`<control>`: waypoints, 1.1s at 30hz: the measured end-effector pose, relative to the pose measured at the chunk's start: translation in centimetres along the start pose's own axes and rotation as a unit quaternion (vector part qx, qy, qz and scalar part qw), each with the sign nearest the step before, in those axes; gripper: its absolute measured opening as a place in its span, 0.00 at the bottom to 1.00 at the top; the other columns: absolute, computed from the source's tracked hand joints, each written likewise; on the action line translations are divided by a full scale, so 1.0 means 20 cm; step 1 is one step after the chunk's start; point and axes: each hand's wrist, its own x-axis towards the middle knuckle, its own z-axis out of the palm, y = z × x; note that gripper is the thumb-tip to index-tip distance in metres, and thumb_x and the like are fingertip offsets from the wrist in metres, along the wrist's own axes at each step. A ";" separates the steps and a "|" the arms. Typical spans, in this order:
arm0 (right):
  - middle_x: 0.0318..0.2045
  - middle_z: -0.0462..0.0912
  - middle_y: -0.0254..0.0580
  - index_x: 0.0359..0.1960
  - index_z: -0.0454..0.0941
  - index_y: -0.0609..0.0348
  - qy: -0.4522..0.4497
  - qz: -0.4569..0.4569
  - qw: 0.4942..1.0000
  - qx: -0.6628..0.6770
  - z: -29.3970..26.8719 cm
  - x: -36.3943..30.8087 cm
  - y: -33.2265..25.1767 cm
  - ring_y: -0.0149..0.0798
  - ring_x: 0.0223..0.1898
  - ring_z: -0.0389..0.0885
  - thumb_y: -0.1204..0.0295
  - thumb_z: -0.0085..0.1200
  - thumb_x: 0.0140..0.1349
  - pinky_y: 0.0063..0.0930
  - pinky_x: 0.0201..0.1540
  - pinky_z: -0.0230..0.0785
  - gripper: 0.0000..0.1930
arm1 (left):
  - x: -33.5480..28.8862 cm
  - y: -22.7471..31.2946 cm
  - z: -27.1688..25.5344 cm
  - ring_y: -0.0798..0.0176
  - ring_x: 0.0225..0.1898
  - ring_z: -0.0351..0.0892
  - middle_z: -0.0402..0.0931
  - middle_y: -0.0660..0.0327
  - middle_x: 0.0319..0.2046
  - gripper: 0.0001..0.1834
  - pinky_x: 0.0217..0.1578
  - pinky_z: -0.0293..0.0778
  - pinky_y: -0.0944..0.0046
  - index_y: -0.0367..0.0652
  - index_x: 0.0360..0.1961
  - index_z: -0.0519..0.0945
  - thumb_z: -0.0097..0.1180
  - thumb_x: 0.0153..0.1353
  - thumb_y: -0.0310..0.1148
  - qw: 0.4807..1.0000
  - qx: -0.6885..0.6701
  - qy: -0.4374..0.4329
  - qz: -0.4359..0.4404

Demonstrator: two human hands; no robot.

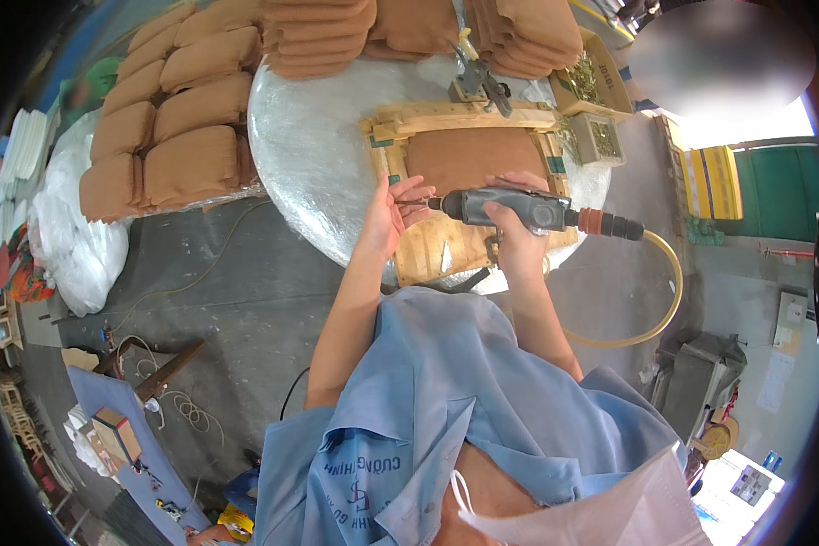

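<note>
My right hand (516, 227) is wrapped round a dark air screwdriver (496, 207), which lies level with its bit pointing left. My left hand (393, 217) is at the bit, palm up, its fingers curled loosely about the tip. Whatever small piece is between those fingers is too small to make out. Below both hands lies a wooden frame jig (428, 250) with green patches at its corners. Inside the jig sits a brown padded panel (473, 150), partly covered by my right hand and the tool.
A plastic-wrapped round table (305, 168) carries the jig and brown cushion stacks (318, 36). More cushions (191, 159) are piled to the left. A toggle clamp (482, 86) tops the jig. Boxes of metal fasteners (596, 82) stand at right. A yellowish air hose (675, 291) loops beside my right arm.
</note>
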 end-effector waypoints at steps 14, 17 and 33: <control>0.52 0.85 0.52 0.58 0.73 0.60 0.011 -0.009 1.000 0.023 -0.03 0.03 -0.05 0.44 0.54 0.85 0.82 0.64 0.58 0.38 0.61 0.77 0.25 | -0.06 -0.03 -0.11 0.64 0.32 0.90 0.87 0.58 0.34 0.12 0.37 0.91 0.63 0.38 0.46 0.84 0.62 0.77 0.38 0.991 -0.128 0.048 -0.012; 0.52 0.85 0.52 0.59 0.73 0.60 0.017 -0.005 1.000 0.023 -0.04 0.04 -0.05 0.44 0.55 0.85 0.81 0.63 0.58 0.37 0.60 0.77 0.25 | -0.04 -0.04 -0.15 0.66 0.31 0.90 0.87 0.61 0.34 0.09 0.36 0.91 0.65 0.39 0.44 0.85 0.65 0.75 0.35 0.990 -0.133 0.037 -0.015; 0.53 0.85 0.51 0.61 0.73 0.57 0.045 0.114 0.990 0.064 -0.16 0.25 -0.06 0.44 0.51 0.87 0.78 0.61 0.59 0.42 0.48 0.87 0.26 | 0.02 0.05 -0.17 0.72 0.23 0.81 0.82 0.67 0.25 0.11 0.30 0.81 0.67 0.46 0.36 0.82 0.64 0.76 0.39 0.994 0.086 -0.043 -0.058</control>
